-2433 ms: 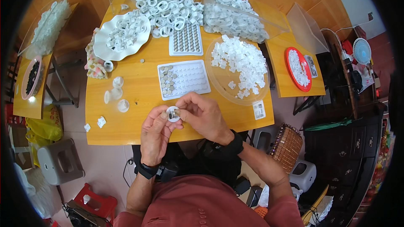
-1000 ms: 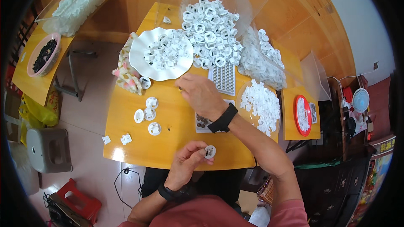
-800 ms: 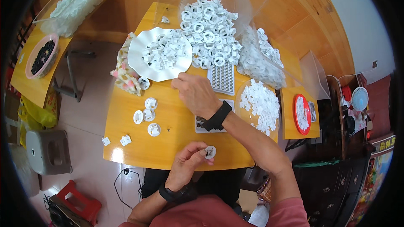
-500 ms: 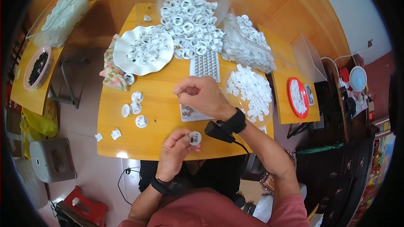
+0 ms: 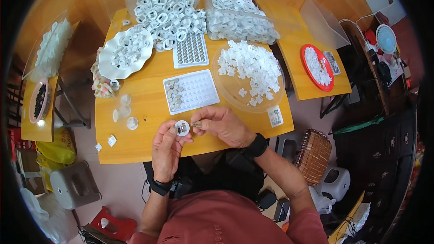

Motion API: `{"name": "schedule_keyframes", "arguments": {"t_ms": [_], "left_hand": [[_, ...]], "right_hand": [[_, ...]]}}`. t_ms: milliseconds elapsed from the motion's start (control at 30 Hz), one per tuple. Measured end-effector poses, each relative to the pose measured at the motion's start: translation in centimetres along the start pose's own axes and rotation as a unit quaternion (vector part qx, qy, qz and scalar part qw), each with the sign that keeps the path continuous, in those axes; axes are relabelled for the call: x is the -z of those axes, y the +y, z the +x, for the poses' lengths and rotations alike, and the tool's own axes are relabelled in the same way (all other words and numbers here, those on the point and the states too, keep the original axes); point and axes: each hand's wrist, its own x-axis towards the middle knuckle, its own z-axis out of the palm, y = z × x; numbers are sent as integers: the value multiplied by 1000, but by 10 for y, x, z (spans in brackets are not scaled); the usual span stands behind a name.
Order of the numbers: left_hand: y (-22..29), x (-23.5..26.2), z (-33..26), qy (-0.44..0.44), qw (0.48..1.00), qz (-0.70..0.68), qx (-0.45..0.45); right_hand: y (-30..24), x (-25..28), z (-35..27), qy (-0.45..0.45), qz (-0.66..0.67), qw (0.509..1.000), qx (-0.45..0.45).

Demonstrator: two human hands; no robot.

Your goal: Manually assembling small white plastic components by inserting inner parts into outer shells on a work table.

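Note:
My left hand [image 5: 165,149] holds a round white plastic housing [image 5: 182,128] between thumb and fingers at the table's near edge, its inner side with a dark and metallic middle facing up. Just right of it, my right hand [image 5: 226,128] pinches a small metallic button cell [image 5: 197,124], largely covered by the fingertips. Beyond the hands lies a white blister tray [image 5: 201,91]; loose button cells [image 5: 173,93] sit at its left side, the other pockets bare. Behind it is a second tray [image 5: 192,65] with rows of button cells.
Several round housings [image 5: 132,123] and small white pieces [image 5: 112,140] lie at left. A scalloped plate [image 5: 103,61], a heap of white ring parts [image 5: 165,11] and a clear bin [image 5: 242,27] stand behind. White chips fill a clear round tray [image 5: 233,100] at right.
My right hand has come back from over the blister tray to beside the left hand, now with a button cell at its fingertips. The head view has shifted, uncovering the tray.

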Motion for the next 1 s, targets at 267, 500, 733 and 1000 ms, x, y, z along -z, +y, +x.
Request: {"name": "schedule_keyframes", "arguments": {"t_ms": [267, 500, 733, 1000], "left_hand": [[0, 3, 1, -4, 1000, 0, -3], [1, 0, 1, 20, 1000, -18, -1], [-1, 2, 3, 24, 999, -34, -1], [-2, 2, 2, 29, 998, -49, -4]], "right_hand": [[6, -25, 2, 94, -133, 977, 135], [-3, -42, 4, 139, -410, 847, 309], [2, -41, 7, 140, -495, 777, 362], [3, -41, 6, 92, -569, 688, 441]]}}
